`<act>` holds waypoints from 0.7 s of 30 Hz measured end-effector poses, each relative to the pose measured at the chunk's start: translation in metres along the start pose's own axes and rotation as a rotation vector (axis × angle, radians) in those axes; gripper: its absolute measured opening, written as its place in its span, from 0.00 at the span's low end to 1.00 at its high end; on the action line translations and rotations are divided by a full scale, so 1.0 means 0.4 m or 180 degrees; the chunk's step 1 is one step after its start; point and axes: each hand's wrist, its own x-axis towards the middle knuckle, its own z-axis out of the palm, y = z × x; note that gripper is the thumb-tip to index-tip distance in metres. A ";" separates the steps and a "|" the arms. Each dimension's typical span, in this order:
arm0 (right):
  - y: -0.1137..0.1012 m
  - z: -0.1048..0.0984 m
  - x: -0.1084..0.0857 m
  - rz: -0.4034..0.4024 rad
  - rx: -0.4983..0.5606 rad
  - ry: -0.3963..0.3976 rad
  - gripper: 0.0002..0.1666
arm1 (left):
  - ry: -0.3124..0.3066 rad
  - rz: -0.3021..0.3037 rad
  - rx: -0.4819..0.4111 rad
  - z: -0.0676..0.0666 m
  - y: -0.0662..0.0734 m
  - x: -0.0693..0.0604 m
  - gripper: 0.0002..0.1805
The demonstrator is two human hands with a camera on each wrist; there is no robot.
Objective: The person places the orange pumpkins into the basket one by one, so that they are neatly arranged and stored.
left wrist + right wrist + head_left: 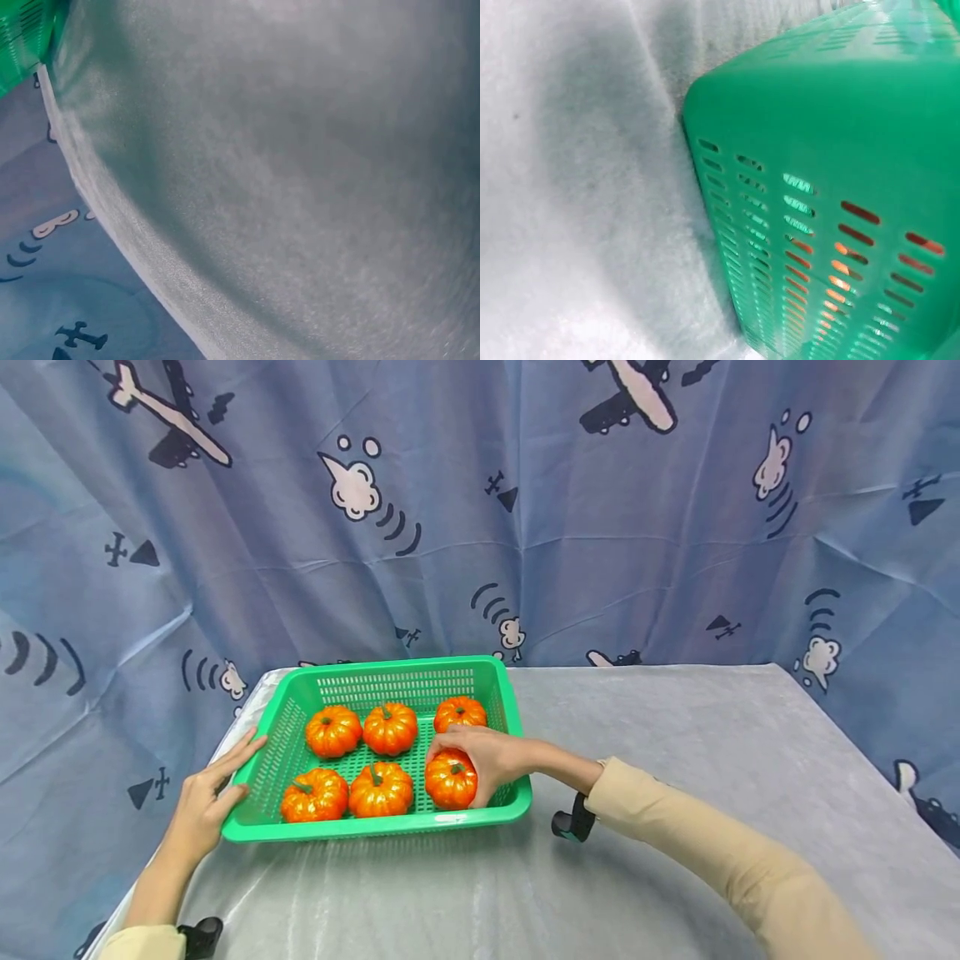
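A green plastic basket (375,828) with slotted walls holds several small, glossy orange pumpkins. My right hand (495,760) reaches in over the basket's right side and grips the front right pumpkin (451,781), thumb on one side and fingers on the other. Just behind that hand lies another pumpkin (460,712), partly covered. At the left rim, my left hand (206,802) rests with fairly straight fingers and thumb touching the edge. The right wrist view has the basket's outer wall (817,112), with orange showing through its slots; neither wrist view includes a hand.
Other pumpkins sit in two rough rows, including a back left one (333,732) and a front left one (315,795). A grey-white cloth covers the table (675,735). Behind it hangs a blue curtain (600,568) printed with airplanes.
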 end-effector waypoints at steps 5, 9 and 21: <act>-0.008 0.001 0.003 -0.0010 -0.0177 -0.0179 0.37 | -0.0002 0.0015 -0.0004 -0.002 0.002 0.002 0.34; -0.018 0.007 0.006 -0.0013 -0.0357 -0.0396 0.36 | -0.0013 -0.0004 0.0010 -0.004 0.005 0.002 0.34; -0.022 0.025 0.030 0.0400 -0.0674 -0.0772 0.36 | -0.0009 0.0016 0.0033 -0.005 0.009 0.001 0.33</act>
